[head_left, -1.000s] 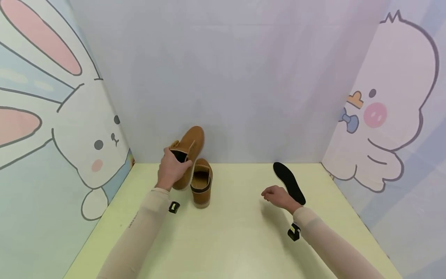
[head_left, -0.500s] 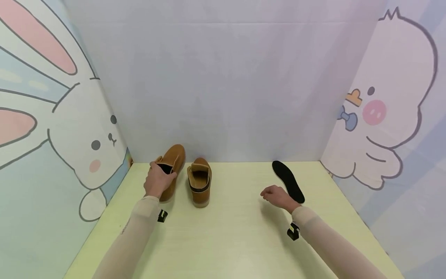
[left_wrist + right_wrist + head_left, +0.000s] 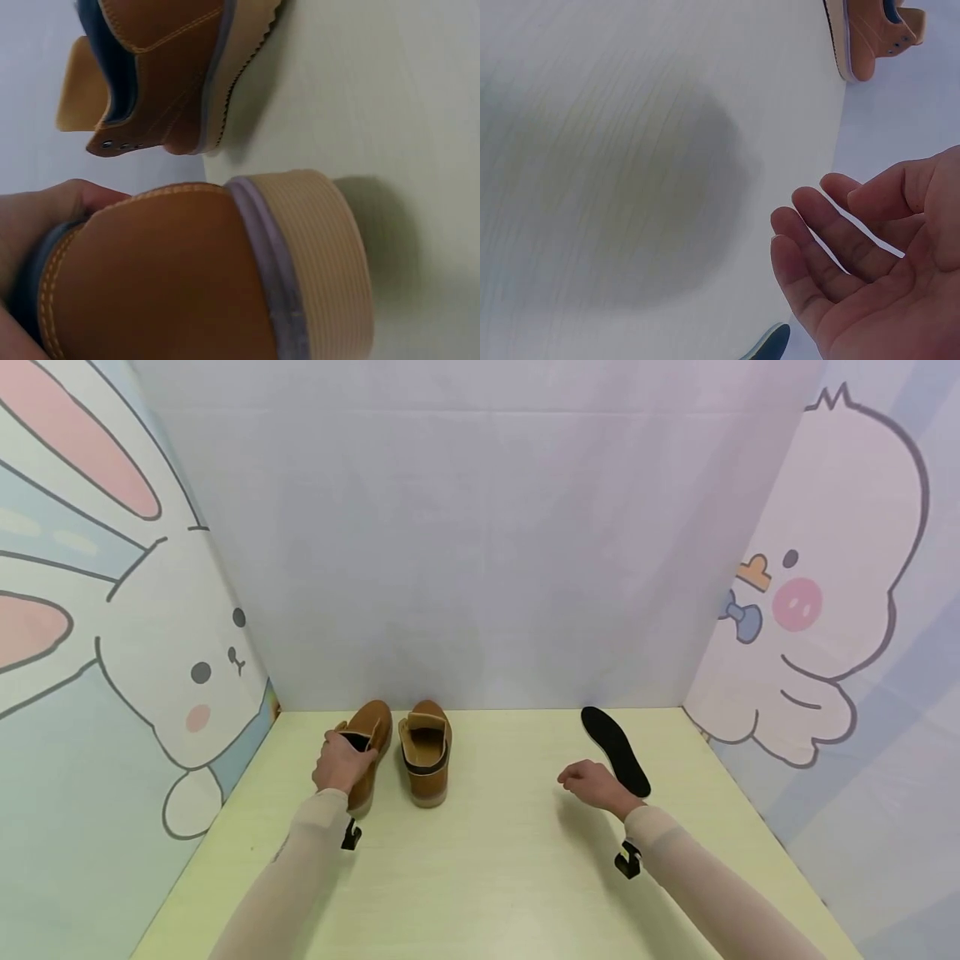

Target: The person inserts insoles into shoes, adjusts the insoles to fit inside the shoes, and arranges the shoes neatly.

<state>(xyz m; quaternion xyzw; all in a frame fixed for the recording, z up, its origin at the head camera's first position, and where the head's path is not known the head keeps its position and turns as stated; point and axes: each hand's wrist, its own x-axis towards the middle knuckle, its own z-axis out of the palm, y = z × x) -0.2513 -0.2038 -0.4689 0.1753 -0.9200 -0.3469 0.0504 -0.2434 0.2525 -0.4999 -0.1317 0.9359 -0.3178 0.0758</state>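
On the left of the table, my left hand (image 3: 341, 762) grips a brown leather shoe (image 3: 369, 723) by its collar, its toe pointing to the back wall. The left wrist view shows the thumb at the dark collar and the heel of the held shoe (image 3: 165, 277) with its thick tan sole. A second brown shoe (image 3: 428, 768) stands just to its right, upright, tongue raised. Over the right side, my right hand (image 3: 596, 787) hovers with loosely bent fingers, holding nothing. Beside it lies a black insole (image 3: 617, 750), whose tip (image 3: 774, 341) shows in the right wrist view.
The pale yellow table (image 3: 480, 860) ends at a plain light back wall (image 3: 480, 552). Side walls carry a cartoon rabbit (image 3: 187, 660) on the left and a cartoon duck (image 3: 847, 543) on the right. Small black devices hang at both wrists.
My left hand has moved the held shoe left and down, from above and partly behind the other shoe to a place beside it. The right hand stays nearly still.
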